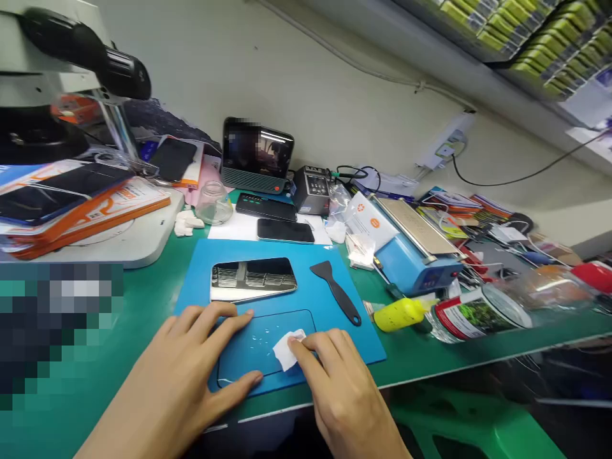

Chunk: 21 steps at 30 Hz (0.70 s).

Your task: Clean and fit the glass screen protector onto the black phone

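Observation:
A clear glass panel with a thin black border (pixel 239 357) lies flat on the blue mat (pixel 191 287), with small wet-looking drops on it. My left hand (pixel 201 363) rests at the panel's left end, thumb and fingers spread along its two long edges. Pinched in my right hand (pixel 335 376) is a white wipe (pixel 285 350), pressed on the right part of the panel. Just beyond the panel lies a phone with a shiny dark screen (pixel 253 278). A black plastic scraper (pixel 337 292) lies to the right on the mat.
Phones and orange-and-white boxes (pixel 105 207) sit at left under a microscope (pixel 86 57). Behind the mat stand a smart display (pixel 258 153) and a black control box (pixel 312 190). To the right are a blue machine (pixel 415 255), a yellow bottle (pixel 399 315) and a labelled jar (pixel 480 312).

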### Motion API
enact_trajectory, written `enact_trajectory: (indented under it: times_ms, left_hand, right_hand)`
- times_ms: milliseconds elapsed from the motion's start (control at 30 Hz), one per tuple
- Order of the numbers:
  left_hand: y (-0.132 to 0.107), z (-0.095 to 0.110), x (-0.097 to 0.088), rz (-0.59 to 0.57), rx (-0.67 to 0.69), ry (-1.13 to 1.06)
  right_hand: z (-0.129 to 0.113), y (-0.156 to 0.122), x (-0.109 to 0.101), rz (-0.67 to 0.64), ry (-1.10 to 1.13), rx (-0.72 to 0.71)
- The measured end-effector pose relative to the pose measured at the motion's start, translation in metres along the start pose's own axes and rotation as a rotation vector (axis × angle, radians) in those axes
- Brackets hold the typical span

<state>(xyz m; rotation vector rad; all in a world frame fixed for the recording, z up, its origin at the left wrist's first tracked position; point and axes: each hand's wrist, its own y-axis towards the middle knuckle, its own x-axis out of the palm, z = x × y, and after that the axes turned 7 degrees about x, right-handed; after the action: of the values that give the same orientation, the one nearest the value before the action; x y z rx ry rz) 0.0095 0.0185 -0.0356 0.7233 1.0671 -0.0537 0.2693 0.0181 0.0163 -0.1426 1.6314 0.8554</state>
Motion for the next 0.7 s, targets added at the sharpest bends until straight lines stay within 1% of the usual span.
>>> enact_trajectory:
  times_ms: [167, 333, 400, 433, 533, 600, 700]
  left_hand:
    - [-0.001, -0.004, 0.005, 0.011, 0.014, -0.013]
    - [0.001, -0.002, 0.002, 0.017, 0.015, -0.018]
    - [0.002, 0.000, -0.001, 0.004, -0.002, -0.013]
    - [0.002, 0.001, -0.002, -0.007, -0.010, -0.013]
    - [0.002, 0.003, -0.004, -0.024, -0.032, -0.011]
    - [0.002, 0.005, -0.005, -0.032, -0.044, -0.005]
    - [0.002, 0.006, -0.006, -0.050, -0.043, -0.001]
  right_hand:
    - [-0.006, -0.006, -0.007, -0.035, 0.003, 0.026]
    - [0.004, -0.008, -0.013, -0.092, 0.146, 0.049]
    - [0.010, -0.001, -0.012, -0.056, 0.213, 0.106]
    - [0.012, 0.004, -0.010, -0.013, 0.229, 0.142]
    - [0.014, 0.022, -0.002, 0.073, 0.219, 0.212]
    - [0.011, 0.032, 0.004, 0.068, 0.202, 0.192]
    - [0.006, 0.038, 0.011, 0.028, 0.136, 0.112]
